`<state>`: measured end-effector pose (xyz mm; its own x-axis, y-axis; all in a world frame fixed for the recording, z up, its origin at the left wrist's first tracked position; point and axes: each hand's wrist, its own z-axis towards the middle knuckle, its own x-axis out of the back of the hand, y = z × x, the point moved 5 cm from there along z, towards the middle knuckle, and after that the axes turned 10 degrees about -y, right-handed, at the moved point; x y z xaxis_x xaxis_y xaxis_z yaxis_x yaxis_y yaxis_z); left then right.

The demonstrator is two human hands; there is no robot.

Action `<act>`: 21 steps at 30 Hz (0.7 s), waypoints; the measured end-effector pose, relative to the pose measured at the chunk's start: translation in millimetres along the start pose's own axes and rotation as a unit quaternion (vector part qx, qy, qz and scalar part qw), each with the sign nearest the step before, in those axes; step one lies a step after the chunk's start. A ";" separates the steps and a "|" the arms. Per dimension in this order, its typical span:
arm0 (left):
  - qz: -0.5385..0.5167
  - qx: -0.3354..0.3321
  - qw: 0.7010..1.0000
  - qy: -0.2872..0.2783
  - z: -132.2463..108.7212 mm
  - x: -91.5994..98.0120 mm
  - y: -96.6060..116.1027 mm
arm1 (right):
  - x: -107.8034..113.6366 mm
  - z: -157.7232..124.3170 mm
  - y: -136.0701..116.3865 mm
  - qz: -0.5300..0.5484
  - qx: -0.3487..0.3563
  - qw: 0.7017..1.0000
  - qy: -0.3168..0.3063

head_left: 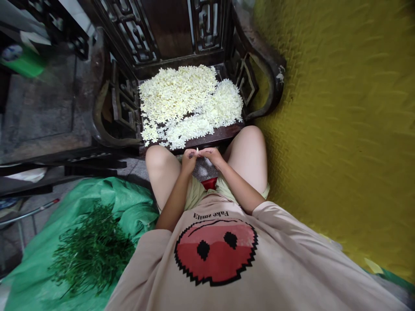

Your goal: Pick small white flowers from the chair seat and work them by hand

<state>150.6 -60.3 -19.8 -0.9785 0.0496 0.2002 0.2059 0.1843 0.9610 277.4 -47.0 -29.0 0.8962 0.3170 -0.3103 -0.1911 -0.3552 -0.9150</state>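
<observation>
Head view, looking straight down a seated person's chest and bare knees. Both hands meet just past the lap: the left hand (189, 160) and right hand (211, 155) have their fingers curled in, pinching one small white flower (197, 150) between the fingertips of both, held close to the body, probably so fine work on it is easy. Right in front of the knees stands a dark carved wooden chair (259, 65), whose seat serves as a tray: a wide heap of white flowers (189, 103) covers it, touching the front edge, within easy reach of the hands. To the person's left, on the floor, a green sheet (123, 198) carries a pile of green stems (92, 252), kept apart from the flowers. A yellow patterned mat (340, 129) covers the floor on the right.
</observation>
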 end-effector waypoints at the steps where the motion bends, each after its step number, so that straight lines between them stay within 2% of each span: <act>1: 0.001 0.001 1.000 -0.001 0.5 -0.5 -0.8 | -0.2 0.3 0.8 -0.005 0.000 1.000 0.000; 6: 0.008 0.017 1.000 -0.006 1.6 -3.4 -1.6 | 1.2 2.7 9.3 -0.025 -0.008 1.000 0.014; 13: -0.035 0.037 0.998 -0.025 1.2 -5.5 -1.3 | -0.2 3.3 12.9 -0.042 -0.002 0.999 0.021; 21: -0.087 0.064 0.993 -0.038 1.2 -5.9 -7.4 | -5.0 3.2 12.6 0.000 -0.008 1.000 0.009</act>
<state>154.8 -60.8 -28.3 -0.9967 0.0795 0.0133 0.0382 0.3205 0.9465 269.2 -50.3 -39.8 0.9031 0.3015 -0.3058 -0.1852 -0.3690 -0.9108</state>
